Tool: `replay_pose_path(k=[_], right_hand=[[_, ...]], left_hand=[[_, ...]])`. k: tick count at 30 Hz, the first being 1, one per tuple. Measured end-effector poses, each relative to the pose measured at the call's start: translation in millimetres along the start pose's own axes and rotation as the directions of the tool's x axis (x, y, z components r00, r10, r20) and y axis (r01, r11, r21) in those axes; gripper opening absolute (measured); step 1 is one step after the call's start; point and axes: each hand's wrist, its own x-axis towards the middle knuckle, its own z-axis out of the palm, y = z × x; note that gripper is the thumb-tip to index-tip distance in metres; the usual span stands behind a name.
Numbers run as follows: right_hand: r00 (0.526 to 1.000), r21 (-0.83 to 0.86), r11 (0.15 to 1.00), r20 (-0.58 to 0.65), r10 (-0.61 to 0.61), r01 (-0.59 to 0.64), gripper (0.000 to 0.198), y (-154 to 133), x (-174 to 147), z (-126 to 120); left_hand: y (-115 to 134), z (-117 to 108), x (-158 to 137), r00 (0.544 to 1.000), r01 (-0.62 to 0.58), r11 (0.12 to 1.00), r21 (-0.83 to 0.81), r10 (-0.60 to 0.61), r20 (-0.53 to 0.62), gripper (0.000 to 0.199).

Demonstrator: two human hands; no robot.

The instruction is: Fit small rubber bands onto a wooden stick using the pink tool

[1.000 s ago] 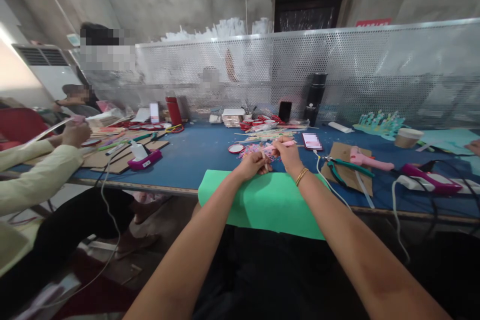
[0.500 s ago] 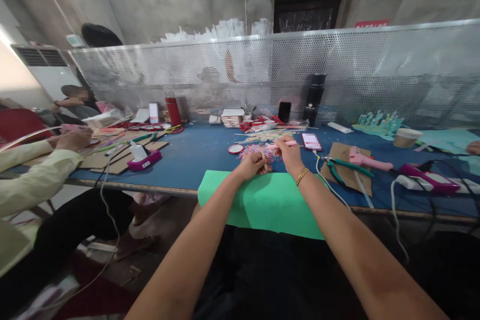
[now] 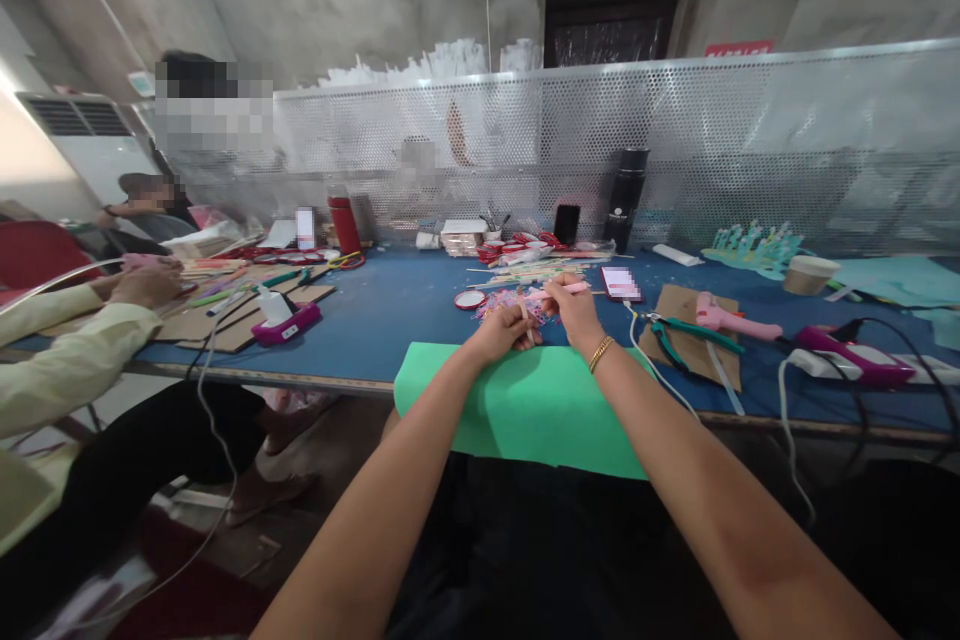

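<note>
My left hand (image 3: 504, 332) is closed on a thin pale stick (image 3: 528, 325) that stands up between its thumb and fingers. To the right, my right hand (image 3: 577, 315) pinches a pink pen-like tool (image 3: 577, 288), its front end pointing left toward the top of the stick. Whether the tool touches the stick I cannot tell. Behind both hands lies a heap of small pink and purple pieces (image 3: 491, 302), partly hidden by my fingers. A green sheet (image 3: 517, 410) hangs over the table edge beneath my forearms.
On the blue table (image 3: 375, 310) are thin sticks (image 3: 517, 270), a round red-rimmed lid (image 3: 470, 299), a phone (image 3: 622, 283) and teal-handled pliers (image 3: 697, 328) by a pink glue gun (image 3: 735, 320). A purple power strip (image 3: 289, 322) lies left, near a co-worker's hands (image 3: 150, 280).
My right hand has shifted slightly left with the pink tool, closer to the stick. My left hand stays in place. A blurred-out figure now shows behind the mesh at the far left.
</note>
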Motion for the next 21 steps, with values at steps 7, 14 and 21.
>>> replay_pose_path(k=[7,14,21], right_hand=[[0.998,-0.003,1.0,-0.062,0.02,-0.02,0.022,-1.3,-0.2,-0.4],[0.999,0.003,1.0,-0.037,0.021,-0.02,0.023,-0.5,0.2,0.2],[1.0,0.001,1.0,-0.006,0.017,-0.017,0.022,-0.2,0.4,0.2]], left_hand=[[1.4,0.0,-0.3,1.0,0.014,1.0,-0.002,-0.014,-0.002,0.035],[2.1,-0.2,-0.7,1.0,0.002,1.0,-0.007,-0.002,0.007,0.034],[2.7,-0.2,-1.0,1.0,0.004,1.0,0.005,-0.004,0.007,0.036]])
